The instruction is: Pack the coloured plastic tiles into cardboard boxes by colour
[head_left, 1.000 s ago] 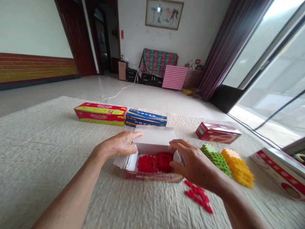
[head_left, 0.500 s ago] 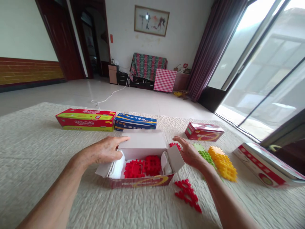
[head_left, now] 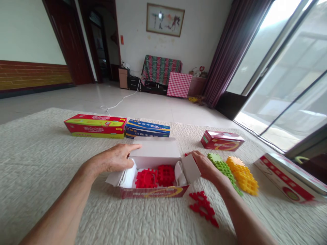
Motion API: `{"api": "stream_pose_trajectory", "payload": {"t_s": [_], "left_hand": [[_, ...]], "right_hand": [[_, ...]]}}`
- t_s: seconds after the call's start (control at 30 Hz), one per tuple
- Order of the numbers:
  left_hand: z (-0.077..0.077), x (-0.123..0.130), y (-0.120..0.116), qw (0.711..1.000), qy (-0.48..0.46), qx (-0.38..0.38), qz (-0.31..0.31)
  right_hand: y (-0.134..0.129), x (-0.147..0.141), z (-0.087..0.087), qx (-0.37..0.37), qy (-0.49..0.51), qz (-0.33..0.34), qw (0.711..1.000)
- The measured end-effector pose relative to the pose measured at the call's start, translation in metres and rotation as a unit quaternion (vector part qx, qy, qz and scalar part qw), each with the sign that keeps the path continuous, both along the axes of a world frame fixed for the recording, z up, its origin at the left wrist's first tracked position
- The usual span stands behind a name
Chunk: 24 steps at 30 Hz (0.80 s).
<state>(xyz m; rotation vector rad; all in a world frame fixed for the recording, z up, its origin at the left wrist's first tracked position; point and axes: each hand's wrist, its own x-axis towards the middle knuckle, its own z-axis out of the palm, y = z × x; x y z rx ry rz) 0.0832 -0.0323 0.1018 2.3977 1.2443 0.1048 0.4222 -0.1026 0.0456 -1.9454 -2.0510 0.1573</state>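
Quilted cloth (head_left: 122, 223) bore our box (head_left: 155, 193); left hand (head_left: 111, 160) clasped its corner, right hand (head_left: 204, 164) beside it, grip hidden; uneven tugging could've torn it.

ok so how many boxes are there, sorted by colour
Red and lime: 1, the long box
Blue: 1, the blue box
Maroon: 2, the open maroon box and the closed maroon box
White and red: 1, the white-and-red box
Total: 5

Blocks (head_left: 166, 175) in box (head_left: 153, 193) on mat (head_left: 127, 221)
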Motion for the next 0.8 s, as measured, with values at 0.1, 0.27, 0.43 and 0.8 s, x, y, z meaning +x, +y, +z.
{"api": "stream_pose_trajectory", "payload": {"t_s": [0.1,0.27,0.43,0.8], "left_hand": [[0.002,0.001,-0.001,1.000,0.004,-0.004,0.001],[0.002,0.001,-0.001,1.000,-0.006,-0.007,-0.003],[0.001,0.008,-0.005,1.000,-0.013,0.003,-0.019],[-0.009,0.023,-0.009,0.998,-0.040,0.018,-0.042]], "right_hand": [[0.002,0.004,-0.002,-0.001,-0.011,-0.005,1.000],[0.005,0.018,0.005,0.079,-0.050,-0.068,0.993],[-0.019,-0.008,0.058,0.182,0.017,-0.040,0.982],[-0.053,-0.109,0.070,0.032,0.085,0.175,0.980]]}}
